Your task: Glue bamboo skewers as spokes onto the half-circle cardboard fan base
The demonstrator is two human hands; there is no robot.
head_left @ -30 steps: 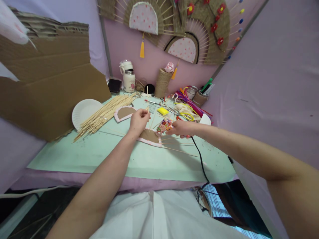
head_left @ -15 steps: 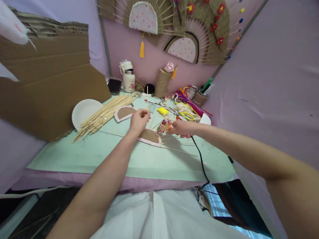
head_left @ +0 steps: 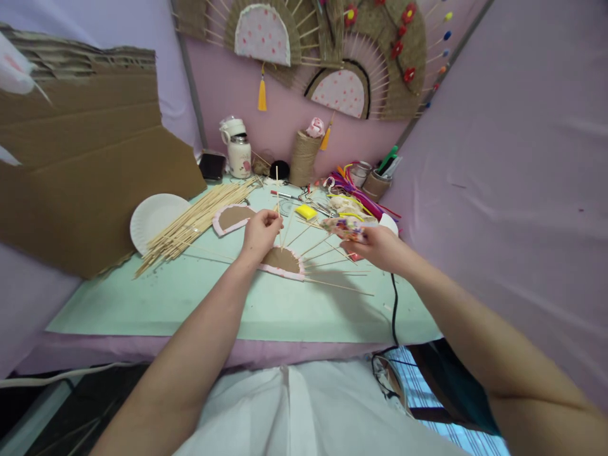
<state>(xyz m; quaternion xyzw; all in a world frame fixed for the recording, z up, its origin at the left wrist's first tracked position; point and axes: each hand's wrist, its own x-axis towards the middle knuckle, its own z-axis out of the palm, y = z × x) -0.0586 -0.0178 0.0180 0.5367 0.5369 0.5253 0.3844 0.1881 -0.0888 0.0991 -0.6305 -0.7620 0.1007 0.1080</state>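
My left hand [head_left: 259, 235] is closed, its fingertips pinching a thin wooden stick [head_left: 277, 183] that stands almost upright. Just below it lies a half-round cardboard piece [head_left: 284, 260] with a pink-white edging, and several sticks fan out from its curved side. My right hand [head_left: 386, 246] is wrapped round a flower-patterned glue gun [head_left: 342, 227], held above the table to the right of the fan; a black cord [head_left: 395, 310] hangs down from it. A second edged half-round cardboard piece [head_left: 234, 218] rests behind my left wrist.
On the left lie a bundle of wooden sticks [head_left: 199, 218] and a white paper plate [head_left: 151, 212], before a big cardboard sheet [head_left: 109, 171]. At the back stand a bottle [head_left: 240, 158] and a twine roll [head_left: 304, 158]. A yellow block [head_left: 305, 212] sits mid-table; pipe cleaners [head_left: 354, 190] lie behind.
My right hand has drawn the glue gun back to the right, away from the half-round piece. My left hand still pinches the upright stick in nearly the same place.
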